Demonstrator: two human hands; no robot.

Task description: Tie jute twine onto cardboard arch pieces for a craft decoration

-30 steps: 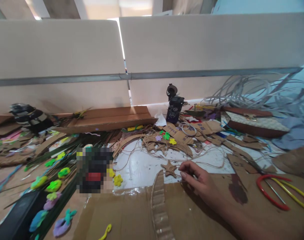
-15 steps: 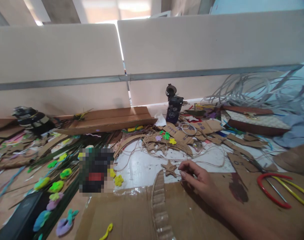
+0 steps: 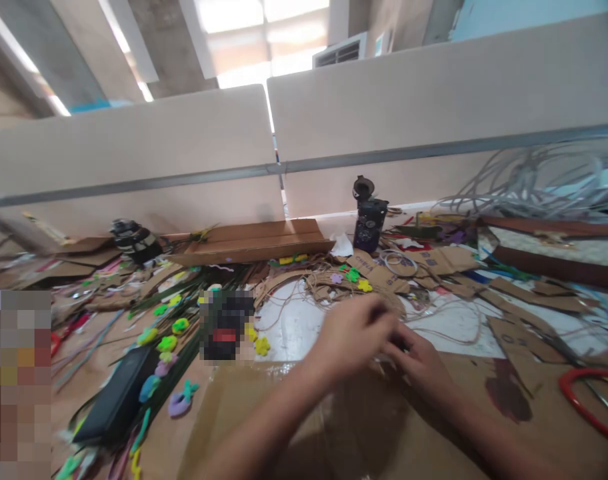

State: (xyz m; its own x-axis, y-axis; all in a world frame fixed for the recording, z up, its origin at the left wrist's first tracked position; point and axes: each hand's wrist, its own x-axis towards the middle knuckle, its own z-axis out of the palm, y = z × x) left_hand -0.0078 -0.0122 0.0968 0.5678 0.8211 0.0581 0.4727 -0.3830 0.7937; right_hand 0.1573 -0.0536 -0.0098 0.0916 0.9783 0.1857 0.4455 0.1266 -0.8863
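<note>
head view, hands: left hand and right hand meet mid-picture, fingers bent, tips together; whether something is pinched between them is hidden, so i cannot tell.
under the hands: a brown cardboard sheet, shiny with clear tape along its far edge, lying across the near side; whether the hands touch it i cannot tell.
stain: a dark red patch on the sheet, right of the hands.
tabletop: white tabletop showing beyond the sheet, crossed by loose string.
flowers: small fuzzy ones, purple, green and yellow, close together just beyond the hands.
left side: a black case beside long dark green leaves.
right side: scissors with a red handle, partly out of frame.
far edge: a long cardboard tray, a dark bottle with its lid up, a brown-and-white bag.
room: pale panels with a grey rail, a narrow bright gap between them; strong light above.
</note>
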